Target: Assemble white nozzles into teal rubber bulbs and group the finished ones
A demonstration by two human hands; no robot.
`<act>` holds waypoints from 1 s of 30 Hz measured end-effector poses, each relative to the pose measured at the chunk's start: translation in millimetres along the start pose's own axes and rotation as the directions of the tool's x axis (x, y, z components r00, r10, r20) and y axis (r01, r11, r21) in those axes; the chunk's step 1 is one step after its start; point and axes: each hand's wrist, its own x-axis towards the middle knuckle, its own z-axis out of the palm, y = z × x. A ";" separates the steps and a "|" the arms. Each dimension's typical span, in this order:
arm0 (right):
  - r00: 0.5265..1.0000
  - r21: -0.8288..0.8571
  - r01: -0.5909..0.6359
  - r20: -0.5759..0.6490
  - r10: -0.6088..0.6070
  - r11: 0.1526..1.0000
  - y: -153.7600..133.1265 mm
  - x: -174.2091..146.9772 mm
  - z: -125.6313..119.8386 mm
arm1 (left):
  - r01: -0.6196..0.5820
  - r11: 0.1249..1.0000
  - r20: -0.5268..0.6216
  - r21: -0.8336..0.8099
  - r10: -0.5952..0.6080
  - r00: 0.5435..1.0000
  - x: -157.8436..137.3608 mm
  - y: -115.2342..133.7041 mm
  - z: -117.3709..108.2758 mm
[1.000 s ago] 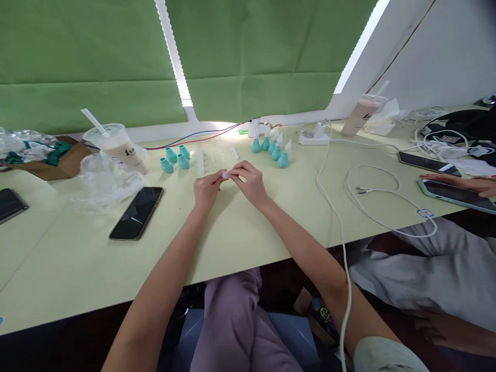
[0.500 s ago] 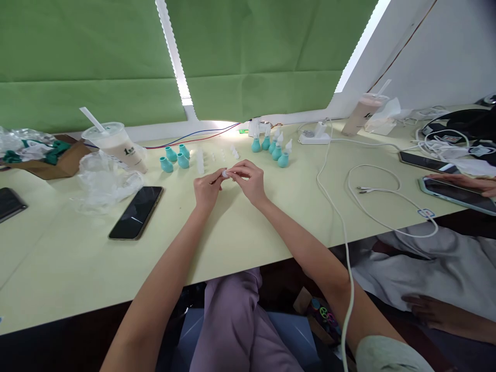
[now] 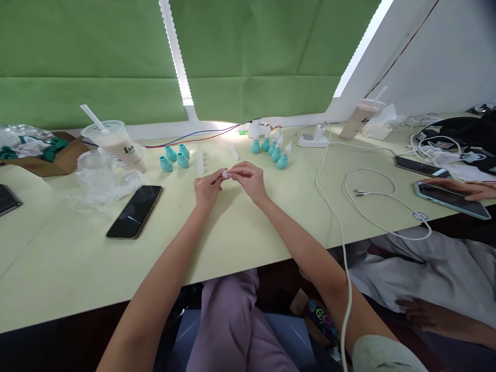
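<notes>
My left hand (image 3: 208, 189) and my right hand (image 3: 250, 182) meet over the middle of the table, pinching a small whitish translucent piece (image 3: 225, 174) between their fingertips. Its exact kind is too small to make out. Behind my left hand stand several open-topped teal rubber bulbs (image 3: 182, 160). A row of translucent nozzle tips (image 3: 200, 161) stands just beyond my fingers, with small white pieces (image 3: 234, 153) to its right. Past my right hand are several teal bulbs with clear nozzles fitted (image 3: 282, 161).
A black phone (image 3: 135, 212), crumpled plastic bag (image 3: 96, 178) and drink cup (image 3: 116, 144) are on the left. To the right lie a power strip (image 3: 313, 140) and a white cable (image 3: 336, 204). Another person's hand (image 3: 470, 189) rests on a phone at far right.
My hands keep almost the same pinch on the small whitish piece. The view has shifted slightly, and the other person's hand and phone appear a little further left.
</notes>
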 end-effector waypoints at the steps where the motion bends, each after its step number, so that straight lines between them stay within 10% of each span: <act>1: 1.000 0.015 -0.013 0.000 0.013 1.000 -0.5 0.3 0.5 | -0.008 1.000 -0.002 0.005 0.008 1.000 -0.2 -0.5 -0.1; 16: 0.891 0.437 -0.453 0.243 0.384 0.777 7.4 -1.0 -1.1 | -0.274 0.936 0.041 0.222 0.272 0.961 -1.5 -15.9 -3.0; 30: 0.888 0.464 -0.459 0.229 0.398 0.758 7.4 -2.6 0.1 | -0.361 0.878 0.105 0.315 0.346 0.932 -5.7 -16.1 -5.2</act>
